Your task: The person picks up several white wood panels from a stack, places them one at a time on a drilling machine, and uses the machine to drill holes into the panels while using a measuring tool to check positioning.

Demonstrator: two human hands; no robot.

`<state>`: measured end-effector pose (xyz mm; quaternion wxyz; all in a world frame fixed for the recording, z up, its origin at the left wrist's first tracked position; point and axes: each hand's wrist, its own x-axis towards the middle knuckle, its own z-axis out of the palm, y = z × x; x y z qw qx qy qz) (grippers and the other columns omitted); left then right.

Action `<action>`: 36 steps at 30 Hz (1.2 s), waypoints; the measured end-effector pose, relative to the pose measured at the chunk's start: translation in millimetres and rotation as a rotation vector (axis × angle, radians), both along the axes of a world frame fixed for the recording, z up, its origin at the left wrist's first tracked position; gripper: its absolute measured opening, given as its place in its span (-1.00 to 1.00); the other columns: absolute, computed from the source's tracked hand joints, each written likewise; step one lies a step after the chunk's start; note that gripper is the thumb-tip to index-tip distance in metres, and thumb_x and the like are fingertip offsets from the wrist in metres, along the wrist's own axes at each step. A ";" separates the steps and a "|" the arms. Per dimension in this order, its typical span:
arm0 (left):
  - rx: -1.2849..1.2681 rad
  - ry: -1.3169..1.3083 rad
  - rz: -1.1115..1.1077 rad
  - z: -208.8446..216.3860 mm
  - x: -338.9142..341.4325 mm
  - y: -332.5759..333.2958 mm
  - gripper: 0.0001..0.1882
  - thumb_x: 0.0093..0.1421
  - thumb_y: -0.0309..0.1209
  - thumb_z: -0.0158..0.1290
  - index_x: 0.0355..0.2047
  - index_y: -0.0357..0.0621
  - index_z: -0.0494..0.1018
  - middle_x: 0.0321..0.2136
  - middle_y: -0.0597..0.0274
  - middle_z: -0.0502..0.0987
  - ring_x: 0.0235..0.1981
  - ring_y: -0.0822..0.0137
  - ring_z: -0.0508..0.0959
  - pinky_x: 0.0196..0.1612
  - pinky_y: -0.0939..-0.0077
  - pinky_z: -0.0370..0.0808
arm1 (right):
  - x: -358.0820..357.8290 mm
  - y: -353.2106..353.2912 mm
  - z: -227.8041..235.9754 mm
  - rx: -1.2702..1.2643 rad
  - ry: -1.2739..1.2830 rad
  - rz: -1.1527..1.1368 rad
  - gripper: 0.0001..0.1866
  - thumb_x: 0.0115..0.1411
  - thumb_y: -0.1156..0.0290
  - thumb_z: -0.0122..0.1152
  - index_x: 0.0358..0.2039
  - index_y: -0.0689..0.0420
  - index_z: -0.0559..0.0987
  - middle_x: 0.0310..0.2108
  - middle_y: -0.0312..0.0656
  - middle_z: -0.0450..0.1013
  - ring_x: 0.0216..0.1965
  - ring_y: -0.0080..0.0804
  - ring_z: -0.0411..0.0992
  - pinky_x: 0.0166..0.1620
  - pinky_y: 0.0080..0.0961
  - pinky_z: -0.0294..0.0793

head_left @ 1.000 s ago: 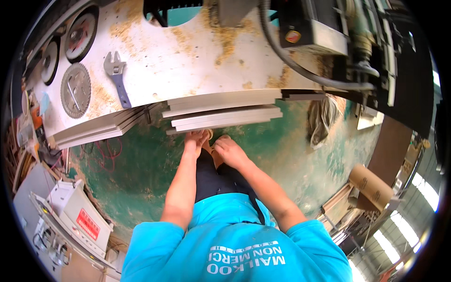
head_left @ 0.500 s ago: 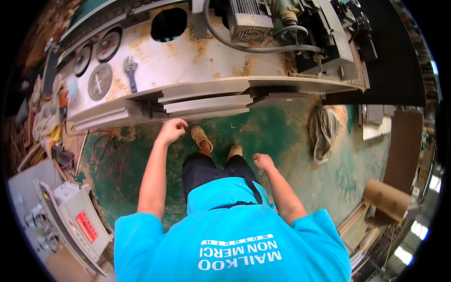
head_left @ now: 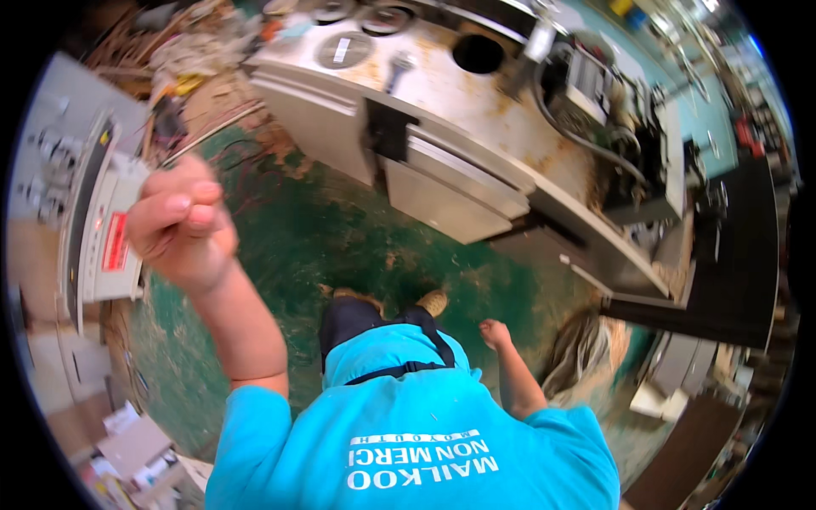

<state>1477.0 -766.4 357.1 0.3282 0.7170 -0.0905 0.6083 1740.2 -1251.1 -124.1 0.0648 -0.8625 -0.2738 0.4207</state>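
Left hand [head_left: 183, 221] raised, fingers curled together, in view overlapping white machine cabinet [head_left: 126, 285]. Right hand [head_left: 493, 334] low, cannot tell finger closure; crumpled grey bag [head_left: 574, 353] lies nearest, on green floor [head_left: 340, 246].

Bare hands, two: left hand [head_left: 183, 221] at left of frame, right hand [head_left: 493, 333] right of lower centre. Tan perforated clogs [head_left: 433, 303], two, centre. Long white-topped counter [head_left: 446, 93], one, upper half. On it: round metal discs [head_left: 350, 58], three; blue-handled adjustable wrench [head_left: 399, 70], one; finned grey motor [head_left: 588, 83], one. Dark round hole [head_left: 478, 53] in top, one. Pale flat board stacks [head_left: 455, 189] along front, two; boards in each unclear. Crumpled grey-brown plastic bag [head_left: 574, 350], one, lower right.
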 end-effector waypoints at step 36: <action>-1.163 0.070 1.370 -141.4 -563.6 -53.3 -0.35 0.27 -0.14 0.10 0.25 -0.24 0.26 0.14 -0.02 0.45 0.16 0.05 0.46 0.20 0.28 0.37 | -736.9 563.9 304.8 0.348 1.282 0.914 -0.52 0.42 0.02 -0.12 -0.11 0.23 0.52 -0.44 -0.32 0.46 -0.45 -0.61 0.34 -0.35 -0.60 0.33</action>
